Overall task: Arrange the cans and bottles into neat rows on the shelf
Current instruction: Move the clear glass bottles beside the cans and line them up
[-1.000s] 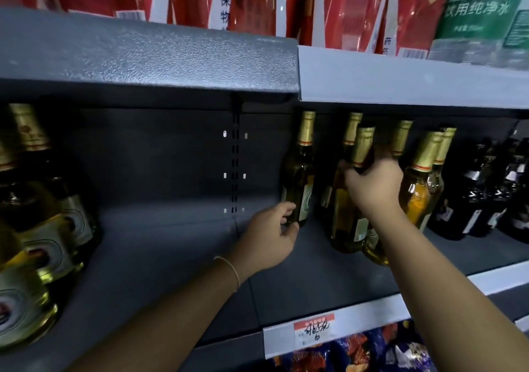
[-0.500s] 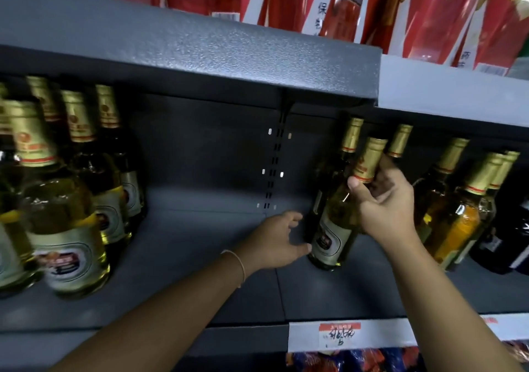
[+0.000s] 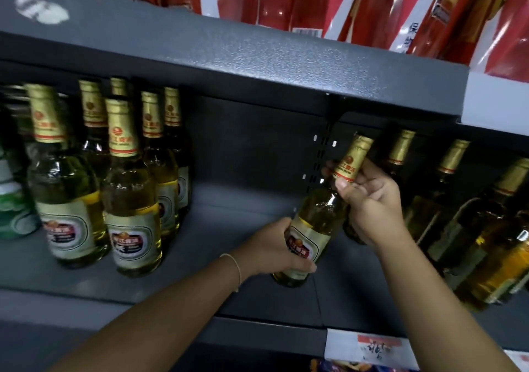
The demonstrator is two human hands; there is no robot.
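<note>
while right hand (image 3: 369, 199) pinches the neck and left hand (image 3: 274, 250) wraps the label, bottle (image 3: 316, 222) tilts between them; carry it upright leftward, seat beside the group (image 3: 114, 188).

Gold-foiled beer bottle (image 3: 315, 222), tilted, on grey shelf (image 3: 229, 257)

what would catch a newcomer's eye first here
A tilted beer bottle at centre, the right hand holding its gold neck and the left hand its labelled body. Left of a bare gap in the shelf stands a cluster of matching bottles.
</note>
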